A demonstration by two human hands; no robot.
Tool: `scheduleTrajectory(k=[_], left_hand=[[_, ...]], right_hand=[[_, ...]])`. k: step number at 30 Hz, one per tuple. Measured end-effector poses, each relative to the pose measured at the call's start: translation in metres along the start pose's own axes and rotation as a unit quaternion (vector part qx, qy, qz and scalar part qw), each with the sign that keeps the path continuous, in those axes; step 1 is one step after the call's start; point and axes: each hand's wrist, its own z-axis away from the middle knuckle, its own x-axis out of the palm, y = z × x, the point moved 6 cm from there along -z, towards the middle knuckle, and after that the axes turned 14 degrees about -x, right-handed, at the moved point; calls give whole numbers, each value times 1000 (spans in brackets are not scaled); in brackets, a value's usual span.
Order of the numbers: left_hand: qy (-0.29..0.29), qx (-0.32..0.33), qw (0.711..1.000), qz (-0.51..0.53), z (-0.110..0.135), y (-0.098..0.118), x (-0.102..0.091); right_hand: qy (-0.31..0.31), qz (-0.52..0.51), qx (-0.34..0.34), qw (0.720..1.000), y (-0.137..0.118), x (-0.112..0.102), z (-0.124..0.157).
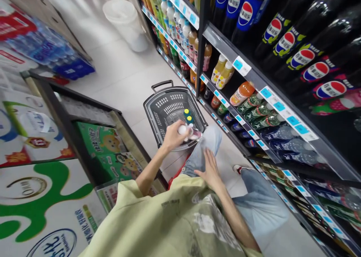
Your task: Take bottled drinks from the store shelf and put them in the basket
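Drinks shelving (254, 76) of black metal fills the aisle beyond my fingers. Below them sits a grey plastic slotted basket (158, 110) holding yellow-capped bottles (187, 116). My left hand (173, 136) wraps curled fingers around a small white-capped bottle (186, 131) over the basket's near rim; held that close to the edge, I judge it could slip outside. My right hand (210, 170) lies flat, fingers together, on my knee. The bottle's label is blurred and mostly hidden.

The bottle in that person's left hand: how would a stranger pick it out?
Find the grey shopping basket on the floor beside the drinks shelves. The left hand hangs over its near rim, gripping a white-capped bottle. The bottles lying inside the basket have yellow caps instead.
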Motion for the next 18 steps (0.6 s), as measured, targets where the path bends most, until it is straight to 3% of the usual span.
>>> scheduleTrajectory(k=[3,9,14,18], left_hand=[[50,-59,994,-79,-50,-48,-9],[-22,-171,960,-223,-138,-145,29],[-94,-243,920,-294,-169,-199,63],[-152,-262,891,-338,-174,-211,93]], right_hand=[[-78,59,19,995,0,33,-15],[-69,68,57,994,-7,47,-24],[-54,23,101,993,-7,56,-31],[-74,-36,132,988,-1,64,-37]])
